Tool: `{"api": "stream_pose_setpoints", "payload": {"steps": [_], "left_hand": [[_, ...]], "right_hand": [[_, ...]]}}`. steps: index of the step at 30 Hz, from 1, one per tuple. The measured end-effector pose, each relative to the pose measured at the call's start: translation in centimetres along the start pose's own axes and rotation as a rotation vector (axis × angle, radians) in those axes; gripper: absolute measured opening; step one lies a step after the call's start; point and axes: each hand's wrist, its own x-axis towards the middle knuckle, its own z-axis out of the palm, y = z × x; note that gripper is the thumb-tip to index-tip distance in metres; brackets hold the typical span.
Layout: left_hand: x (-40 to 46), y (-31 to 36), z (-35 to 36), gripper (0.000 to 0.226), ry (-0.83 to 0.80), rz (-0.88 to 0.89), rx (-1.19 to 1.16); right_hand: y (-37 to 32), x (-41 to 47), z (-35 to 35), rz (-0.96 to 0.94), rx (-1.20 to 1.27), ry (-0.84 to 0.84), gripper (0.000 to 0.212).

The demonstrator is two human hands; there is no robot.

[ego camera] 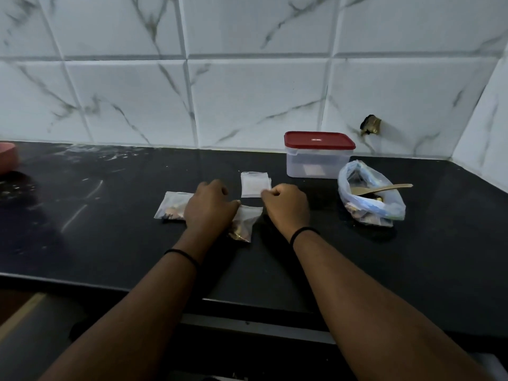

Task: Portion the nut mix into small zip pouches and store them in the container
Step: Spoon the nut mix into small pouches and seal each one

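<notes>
Left hand (209, 206): we see it curled over the left end of a filled zip pouch (245, 222), fingers pinching its top edge.
Right hand (286, 206): we see it closed at the pouch's right end, thumb and fingers pinched on the same top edge.
Filled zip pouch: lies on the black tabletop (110, 229) between both hands, nuts bunched at its lower end.
Second pouch (172, 206): holds nuts, flat on the tabletop, just left of the left hand and partly under it.
Empty pouches (255, 184): small flat stack just beyond the hands.
Container (319, 155): clear box with a red lid on, near the tiled wall.
Nut mix bag (371, 198): open, right of the container, with a wooden spoon (382, 188) resting in it.
</notes>
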Motion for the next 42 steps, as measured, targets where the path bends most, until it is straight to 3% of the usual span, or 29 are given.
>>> {"api": "stream_pose_setpoints", "payload": {"steps": [4, 8, 12, 17, 21, 25, 29, 32, 34, 39, 42], "left_hand": [[0.3, 1.4, 0.3, 0.035, 0.015, 0.13, 0.065], [0.5, 2.7, 1.1, 0.042, -0.031, 0.228, 0.161], [0.7, 2.3, 2.3, 0.051, -0.142, 0.251, 0.286], [1.4, 1.7, 1.9, 0.047, -0.102, 0.273, 0.309], [1.5, 2.6, 1.2, 0.04, -0.015, 0.284, 0.297], [2.2, 4.7, 1.6, 0.036, 0.102, 0.162, 0.035], [2.6, 8.4, 3.0, 0.072, -0.093, -0.128, -0.615], [1.9, 10.6, 4.4, 0.034, -0.27, -0.179, -1.103], [1.7, 11.4, 5.2, 0.009, -0.27, -0.15, -1.186], [2.4, 11.3, 6.0, 0.005, -0.288, 0.003, -1.162], [2.6, 10.5, 6.6, 0.003, -0.373, 0.095, -1.152]], "right_hand": [[0.6, 3.1, 0.4, 0.021, -0.069, 0.06, 0.024], [0.2, 5.1, 1.4, 0.018, -0.311, 0.02, 0.051], [0.3, 6.3, 1.7, 0.045, -0.389, -0.009, 0.041], [0.9, 6.7, 1.6, 0.091, -0.223, -0.006, 0.025], [1.5, 5.5, 0.3, 0.07, 0.11, 0.074, 0.013], [2.5, 3.3, -1.9, 0.074, 0.394, 0.128, 0.025], [4.5, 1.1, -5.7, 0.024, 0.482, 0.093, 0.016], [6.0, -0.1, -7.6, -0.018, 0.439, 0.1, 0.013], [6.4, -0.2, -8.1, -0.045, 0.358, 0.167, 0.018], [5.8, 0.6, -8.8, -0.164, 0.227, 0.351, 0.036], [5.7, 1.3, -9.3, -0.202, 0.257, 0.367, 0.023]]}}
